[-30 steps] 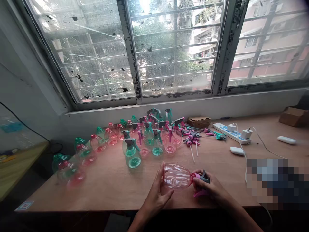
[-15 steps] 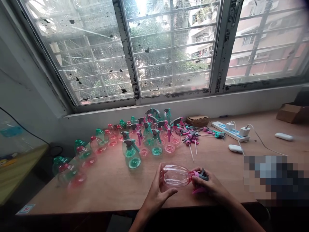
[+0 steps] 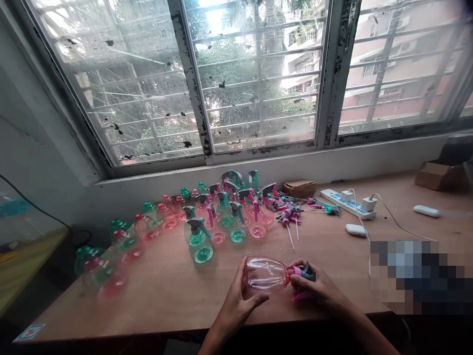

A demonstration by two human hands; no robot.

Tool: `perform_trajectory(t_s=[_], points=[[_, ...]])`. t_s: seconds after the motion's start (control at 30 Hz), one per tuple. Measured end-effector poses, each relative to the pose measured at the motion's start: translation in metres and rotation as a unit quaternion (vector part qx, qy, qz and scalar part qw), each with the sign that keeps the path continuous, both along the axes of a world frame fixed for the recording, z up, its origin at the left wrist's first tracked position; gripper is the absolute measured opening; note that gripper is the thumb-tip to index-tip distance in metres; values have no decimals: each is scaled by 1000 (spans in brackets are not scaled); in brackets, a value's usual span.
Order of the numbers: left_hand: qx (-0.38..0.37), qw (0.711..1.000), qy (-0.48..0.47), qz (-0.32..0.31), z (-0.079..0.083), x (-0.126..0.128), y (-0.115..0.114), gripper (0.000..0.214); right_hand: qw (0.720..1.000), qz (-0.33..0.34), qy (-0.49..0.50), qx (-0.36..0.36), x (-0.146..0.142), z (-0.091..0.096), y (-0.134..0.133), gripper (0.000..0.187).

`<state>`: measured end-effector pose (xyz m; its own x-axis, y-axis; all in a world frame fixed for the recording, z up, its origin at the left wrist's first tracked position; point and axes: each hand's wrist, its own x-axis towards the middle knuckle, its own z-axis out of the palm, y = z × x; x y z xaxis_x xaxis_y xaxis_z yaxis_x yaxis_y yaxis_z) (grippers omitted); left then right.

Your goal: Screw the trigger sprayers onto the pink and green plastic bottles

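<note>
Fitting the head: I judge that I am fastening the sprayer head [image 3: 308,272] onto the pink bottle [image 3: 266,273], working at the pink collar [image 3: 294,270] where it meets the neck; how tight it sits I cannot tell.
Pink bottle: it lies sideways between my two hands, near the front of the table [image 3: 177,301]; I cannot tell whether it touches the wood.
Left hand: my left hand [image 3: 238,301] is cupped around the bottle's base end, fingers behind it and thumb along its near side.
Right hand: my right hand [image 3: 320,286] is closed on the sprayer head at the bottle's neck end, thumb near the collar.
Pink lever: the lever [image 3: 302,296] sticks out below my right hand, on the bottle's near right side.
Next move: I judge it calls for a steady left hold and a turn at the collar, keeping both parts in line without squeezing the thin wall.
Loose heads: the loose sprayer heads [image 3: 288,215] lie beyond the bottle, slightly right.
Open bottles: the open-necked bottles [image 3: 127,244] stand well left of the bottle.
</note>
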<state>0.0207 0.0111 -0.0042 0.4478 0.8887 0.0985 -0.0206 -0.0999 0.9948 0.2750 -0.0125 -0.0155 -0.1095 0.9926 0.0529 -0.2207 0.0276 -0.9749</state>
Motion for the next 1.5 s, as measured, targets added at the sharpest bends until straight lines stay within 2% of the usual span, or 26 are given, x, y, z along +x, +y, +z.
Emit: perform_trajectory(t_s=[0.1, 0.2, 0.37, 0.43, 0.6, 0.73, 0.87, 1.03, 1.23, 1.37, 1.5], points=[[33, 999, 5, -2, 1, -1, 0, 100, 1000, 3, 3, 5, 0, 0, 0, 38], [65, 998, 19, -4, 1, -1, 0, 102, 1000, 6, 14, 9, 0, -2, 1, 37], [-6, 1000, 6, -11, -1, -3, 0, 111, 1000, 9, 4, 4, -1, -7, 3, 41], [-5, 1000, -10, -19, -3, -3, 1, 108, 1000, 5, 7, 4, -1, -9, 4, 42], [51, 998, -18, -25, -4, -2, 3, 105, 1000, -9, 21, 8, -2, -10, 5, 42], [19, 999, -28, -20, -1, -1, 2, 118, 1000, 0, 29, 0, -1, -8, 4, 41], [-13, 999, -29, -6, 2, -1, 0, 112, 1000, 3, 21, 1, -1, -8, 5, 40], [62, 998, -6, -17, 2, -1, -3, 105, 999, -6, 47, 1, -1, -6, 6, 40], [20, 999, -21, -17, -4, -1, 0, 114, 1000, 3, 5, 3, -2, -4, 3, 43], [69, 997, 23, -5, -4, -1, 1, 100, 1000, 6, 6, 1, -3, -5, 4, 44], [97, 994, 36, -12, -1, -2, -1, 102, 1000, 5, 22, 5, -3, -8, 5, 41]])
